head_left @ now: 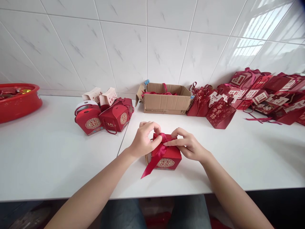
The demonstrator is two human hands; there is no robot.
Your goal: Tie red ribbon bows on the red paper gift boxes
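A red gift box (175, 155) with a round gold emblem stands on the white table in front of me. On its top lies a dark pink satin ribbon (156, 157), one tail hanging down the front left side. My left hand (146, 138) pinches the ribbon between thumb and bent fingers above the box's left part. From the other side, my right hand (187, 143) reaches over the top; its extended finger presses at the ribbon's middle, while other fingers curl at the box's right top edge. A twisted gold cord shows at the box's left side.
Two red gift boxes (116, 119) with cord handles stand to the left. Behind, a cardboard box (164, 103) holds ribbons. Several red gift boxes (222, 113) are gathered at the right. A red basin (21, 103) sits far left, and a tiled wall (126, 47) bounds the table's back.
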